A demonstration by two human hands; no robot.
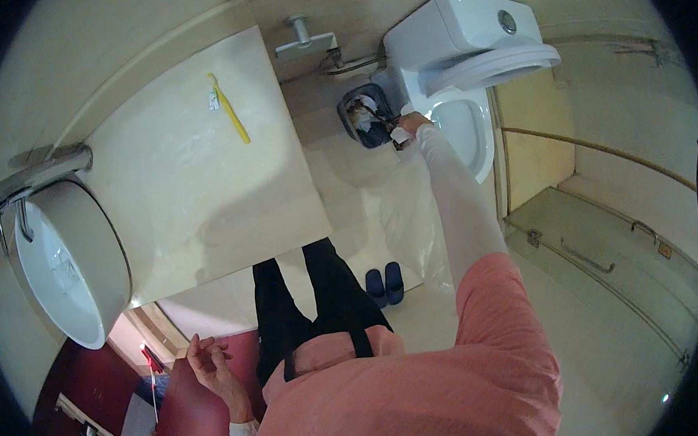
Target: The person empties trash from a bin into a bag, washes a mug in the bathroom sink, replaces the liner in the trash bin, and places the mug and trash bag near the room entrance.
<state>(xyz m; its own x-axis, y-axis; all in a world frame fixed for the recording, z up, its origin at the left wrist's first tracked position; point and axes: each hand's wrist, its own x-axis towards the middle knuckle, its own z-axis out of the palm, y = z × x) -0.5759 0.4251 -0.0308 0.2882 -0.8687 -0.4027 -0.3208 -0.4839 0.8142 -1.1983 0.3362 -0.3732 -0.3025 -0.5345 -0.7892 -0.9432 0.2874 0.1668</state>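
Observation:
My right hand (413, 124) reaches far forward, between a dark waste bin (343, 116) and the white toilet bowl (487, 142). Its fingers are closed; dark and white scraps (400, 135) show beside them, too small to name. Crumpled white paper (368, 113) and darker bits lie in the bin. Below my right hand a thin, see-through sheet (413, 214), like a plastic bag, spreads along my forearm; where it is held cannot be seen. Low on the left, my left hand (214, 368) hangs in the air with loosely bent, parted fingers and nothing in it.
The toilet lid (499, 66) stands raised against the tank (473, 26). On the pale counter (171, 189) lie a yellow toothbrush (231, 113) and a small tube (214, 100). A round basin (61, 275) is at left. Dark slippers (384, 284) sit on the floor; a glass panel (599, 259) stands right.

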